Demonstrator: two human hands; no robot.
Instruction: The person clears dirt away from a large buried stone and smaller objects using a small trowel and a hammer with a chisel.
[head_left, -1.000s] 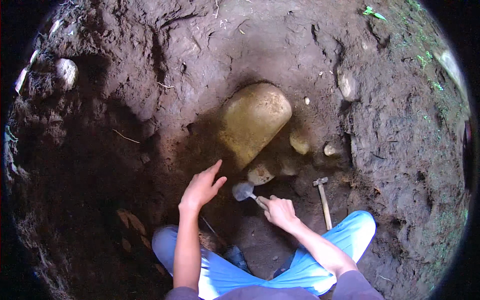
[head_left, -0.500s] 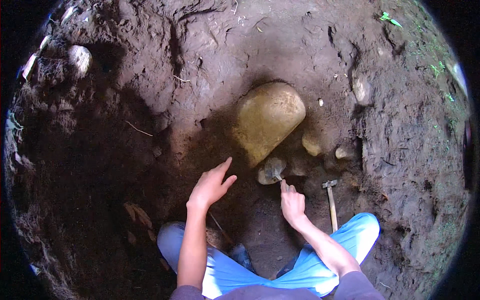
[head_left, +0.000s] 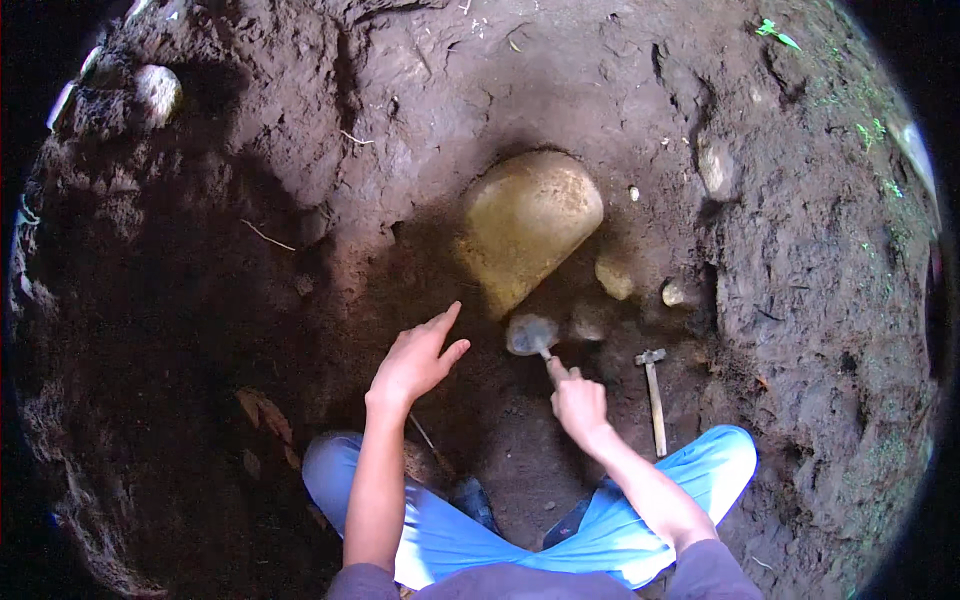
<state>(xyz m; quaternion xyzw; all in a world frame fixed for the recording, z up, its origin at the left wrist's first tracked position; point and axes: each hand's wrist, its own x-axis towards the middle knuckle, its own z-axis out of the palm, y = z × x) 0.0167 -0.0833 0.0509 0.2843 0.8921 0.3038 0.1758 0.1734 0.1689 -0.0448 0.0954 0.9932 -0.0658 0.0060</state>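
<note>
My right hand (head_left: 580, 405) is wrapped round the handle of a small trowel (head_left: 531, 335), its index finger stretched along toward the blade. The trowel's blade rests on the dark soil just below the lower end of a large smooth tan stone (head_left: 530, 220), which is partly sunk in the earth. To the left, my left hand (head_left: 412, 362) hovers over the soil with fingers extended and thumb apart, holding nothing. Its fingertips point toward the big stone without touching it.
A hammer (head_left: 655, 405) with a wooden handle lies right of my right hand. Smaller stones (head_left: 614, 278) sit in the soil right of the big one. A thin rod (head_left: 428, 438) lies by my left leg. Dry leaves (head_left: 265, 415) are at left; rough earth rises at right.
The trowel blade has slid a little left and toward me, over the spot where a small pale stone showed. My left hand stays about where it was. The view has shifted slightly.
</note>
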